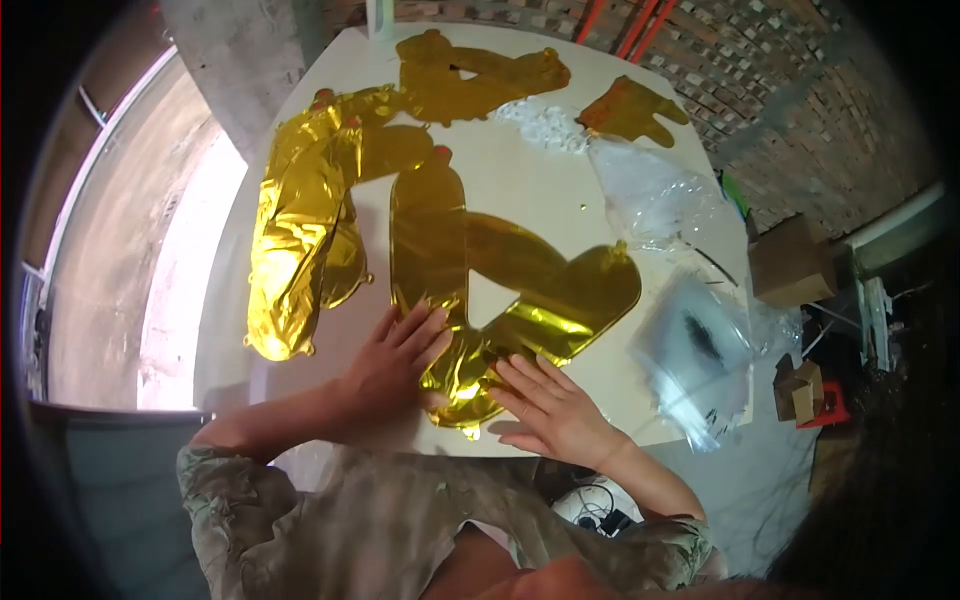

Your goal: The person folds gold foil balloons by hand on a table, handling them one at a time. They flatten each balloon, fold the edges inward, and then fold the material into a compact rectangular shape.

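Note:
A flat gold foil letter balloon [500, 275] lies on the white table [500, 185] in front of me. My left hand [395, 365] rests flat with spread fingers on the table at the balloon's lower left edge. My right hand [550, 405] presses palm-down on the balloon's near end, fingers apart. Neither hand grips anything. A second gold foil balloon [305, 220], partly puffed and creased, lies to the left of the first.
More gold foil balloons lie at the far side, a large gold balloon [470, 80] and a small gold balloon [630, 108]. Clear plastic bags [690, 345] and crumpled plastic wrap [650, 190] sit on the right. Cardboard boxes [790, 265] stand on the floor beyond the right edge.

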A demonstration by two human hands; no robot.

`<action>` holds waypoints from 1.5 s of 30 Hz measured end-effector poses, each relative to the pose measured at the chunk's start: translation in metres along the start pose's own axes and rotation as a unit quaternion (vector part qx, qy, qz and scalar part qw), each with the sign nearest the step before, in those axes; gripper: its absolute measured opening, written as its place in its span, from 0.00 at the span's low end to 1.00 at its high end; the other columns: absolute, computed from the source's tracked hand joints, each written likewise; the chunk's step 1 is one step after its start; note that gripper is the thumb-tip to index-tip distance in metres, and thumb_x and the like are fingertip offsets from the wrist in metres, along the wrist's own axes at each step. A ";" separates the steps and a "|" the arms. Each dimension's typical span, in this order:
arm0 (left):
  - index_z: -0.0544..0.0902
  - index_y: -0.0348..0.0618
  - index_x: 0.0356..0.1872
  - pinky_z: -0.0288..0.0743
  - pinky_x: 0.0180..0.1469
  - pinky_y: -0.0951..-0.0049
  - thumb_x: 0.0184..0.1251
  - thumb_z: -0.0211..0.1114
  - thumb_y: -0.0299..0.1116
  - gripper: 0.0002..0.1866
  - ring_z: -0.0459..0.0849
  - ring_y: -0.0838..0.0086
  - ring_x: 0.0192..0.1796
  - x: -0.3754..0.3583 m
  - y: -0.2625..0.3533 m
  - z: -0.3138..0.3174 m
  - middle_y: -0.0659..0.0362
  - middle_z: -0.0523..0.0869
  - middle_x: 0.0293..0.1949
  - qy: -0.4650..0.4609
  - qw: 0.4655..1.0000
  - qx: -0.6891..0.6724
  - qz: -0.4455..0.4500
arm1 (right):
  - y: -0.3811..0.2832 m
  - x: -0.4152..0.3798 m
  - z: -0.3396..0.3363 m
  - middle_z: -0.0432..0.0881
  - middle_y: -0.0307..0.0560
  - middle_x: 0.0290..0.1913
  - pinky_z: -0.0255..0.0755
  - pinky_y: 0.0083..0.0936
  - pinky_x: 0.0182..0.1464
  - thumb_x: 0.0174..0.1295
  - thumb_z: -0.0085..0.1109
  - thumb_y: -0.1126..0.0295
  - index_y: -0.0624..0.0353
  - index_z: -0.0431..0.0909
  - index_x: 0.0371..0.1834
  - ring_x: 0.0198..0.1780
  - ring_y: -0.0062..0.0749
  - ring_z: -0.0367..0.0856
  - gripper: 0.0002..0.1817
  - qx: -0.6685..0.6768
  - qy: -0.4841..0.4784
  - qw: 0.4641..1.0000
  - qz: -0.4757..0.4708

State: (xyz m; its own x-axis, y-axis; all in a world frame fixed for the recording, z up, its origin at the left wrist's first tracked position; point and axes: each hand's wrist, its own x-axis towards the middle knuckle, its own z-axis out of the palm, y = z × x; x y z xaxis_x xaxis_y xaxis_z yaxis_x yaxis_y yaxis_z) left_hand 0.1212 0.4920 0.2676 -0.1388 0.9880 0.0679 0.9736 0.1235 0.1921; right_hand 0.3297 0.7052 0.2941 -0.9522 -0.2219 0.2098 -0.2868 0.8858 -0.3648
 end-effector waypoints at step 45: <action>0.70 0.41 0.71 0.47 0.76 0.37 0.58 0.68 0.64 0.47 0.57 0.43 0.78 0.089 -0.041 -0.016 0.37 0.60 0.76 0.077 0.995 0.001 0.065 | 0.213 0.114 -0.080 0.63 0.60 0.76 0.53 0.50 0.77 0.63 0.65 0.54 0.62 0.71 0.69 0.78 0.55 0.59 0.34 -0.350 0.094 0.920 0.152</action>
State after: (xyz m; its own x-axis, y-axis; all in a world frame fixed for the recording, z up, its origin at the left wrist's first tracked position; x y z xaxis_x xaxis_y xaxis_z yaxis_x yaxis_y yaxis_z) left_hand 0.0662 0.5736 0.2819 -0.0386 0.9696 0.2415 0.9854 -0.0031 0.1700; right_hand 0.1688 0.9019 0.3130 -0.9231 0.0955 0.3725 0.1899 0.9555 0.2259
